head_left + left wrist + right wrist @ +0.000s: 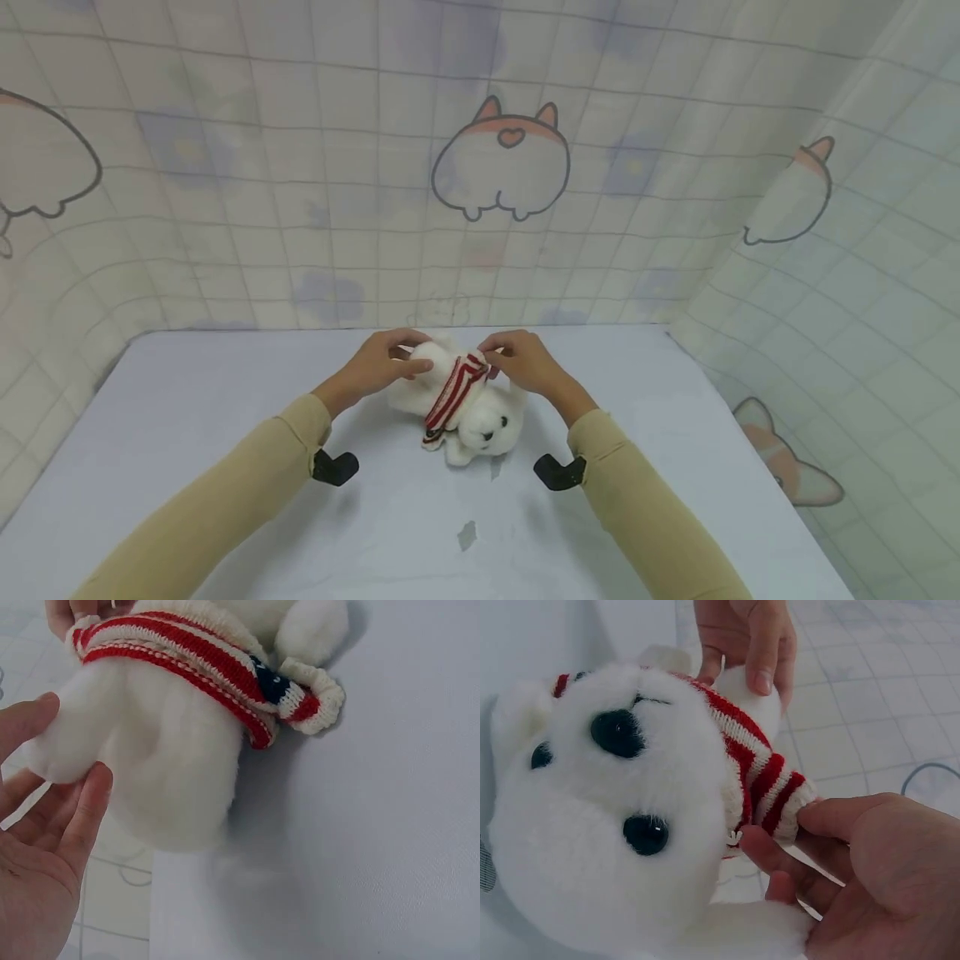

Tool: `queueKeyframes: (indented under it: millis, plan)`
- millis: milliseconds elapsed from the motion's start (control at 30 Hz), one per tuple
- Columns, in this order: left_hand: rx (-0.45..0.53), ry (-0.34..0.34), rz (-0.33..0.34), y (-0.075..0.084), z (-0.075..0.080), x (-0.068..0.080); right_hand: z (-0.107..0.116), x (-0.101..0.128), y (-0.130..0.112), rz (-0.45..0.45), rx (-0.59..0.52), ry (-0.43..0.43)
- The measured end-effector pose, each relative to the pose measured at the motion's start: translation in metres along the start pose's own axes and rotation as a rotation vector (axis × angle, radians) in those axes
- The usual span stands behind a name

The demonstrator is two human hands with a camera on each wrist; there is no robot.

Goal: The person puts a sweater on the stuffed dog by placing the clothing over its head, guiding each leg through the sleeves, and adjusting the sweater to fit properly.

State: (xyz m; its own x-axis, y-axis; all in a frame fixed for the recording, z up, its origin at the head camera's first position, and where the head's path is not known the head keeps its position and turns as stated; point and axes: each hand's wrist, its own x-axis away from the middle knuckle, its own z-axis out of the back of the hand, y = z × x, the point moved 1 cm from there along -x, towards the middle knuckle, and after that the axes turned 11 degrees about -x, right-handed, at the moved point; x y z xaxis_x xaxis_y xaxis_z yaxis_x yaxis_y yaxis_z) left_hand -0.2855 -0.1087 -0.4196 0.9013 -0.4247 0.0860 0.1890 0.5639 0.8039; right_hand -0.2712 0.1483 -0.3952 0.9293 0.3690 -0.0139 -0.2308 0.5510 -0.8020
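A white plush bear [480,421] lies on the white table [225,500], its head toward me. It wears a red-and-white striped knit sweater [453,390]. My left hand [416,357] grips the bear's rear end; in the left wrist view the left hand [71,746] pinches a white leg [82,727] between thumb and finger. My right hand [491,357] pinches the sweater's edge at the bear's back. In the right wrist view the right hand [780,832] holds the striped hem [784,796] beside the bear's face [607,825].
A cartoon-patterned cloth wall [495,167] stands close behind the table and along its right side [825,333]. A small scuff [467,535] marks the table near me. Bare table surface lies on both sides of the bear.
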Motion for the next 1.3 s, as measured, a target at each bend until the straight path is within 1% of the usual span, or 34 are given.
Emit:
queueKeyframes:
  millis: [167, 267, 400, 533, 667, 800, 900, 1000, 1067, 1200, 1233, 1300]
  plan:
    - [0.016, 0.029, -0.009, -0.001, -0.002, 0.002, -0.001, 0.001, 0.004, -0.044, 0.034, -0.062]
    - [0.027, 0.052, -0.008, -0.002, -0.005, 0.001, -0.003, 0.001, 0.007, -0.052, 0.041, -0.072]
    - [0.046, 0.086, -0.007, -0.002, -0.008, 0.001, -0.006, 0.002, 0.005, -0.054, 0.039, -0.056]
    - [0.067, 0.091, 0.010, -0.001, -0.010, 0.003, -0.010, 0.000, 0.003, -0.104, 0.094, -0.027]
    - [0.106, 0.099, 0.030, -0.003, -0.011, 0.005, -0.017, -0.002, 0.004, -0.135, 0.105, 0.002]
    - [0.116, 0.108, 0.068, -0.008, -0.012, 0.006, -0.026, -0.004, 0.005, -0.099, 0.092, 0.005]
    - [0.098, 0.091, 0.079, -0.006, -0.013, 0.006, -0.030, -0.004, 0.010, -0.072, 0.068, 0.031]
    - [0.058, 0.083, 0.060, -0.004, -0.014, 0.005, -0.035, -0.003, 0.014, -0.074, 0.034, 0.080]
    - [-0.012, 0.093, 0.031, -0.003, -0.015, 0.004, -0.038, -0.002, 0.015, -0.088, 0.004, 0.100]
    - [-0.156, 0.133, -0.079, -0.001, -0.019, 0.002, -0.042, 0.000, 0.015, -0.103, -0.034, 0.109]
    - [-0.180, 0.144, -0.107, -0.001, -0.020, 0.002, -0.043, 0.000, 0.015, -0.102, -0.042, 0.111]
    - [-0.199, 0.165, -0.145, 0.002, -0.022, 0.001, -0.045, -0.001, 0.015, -0.091, -0.050, 0.117]
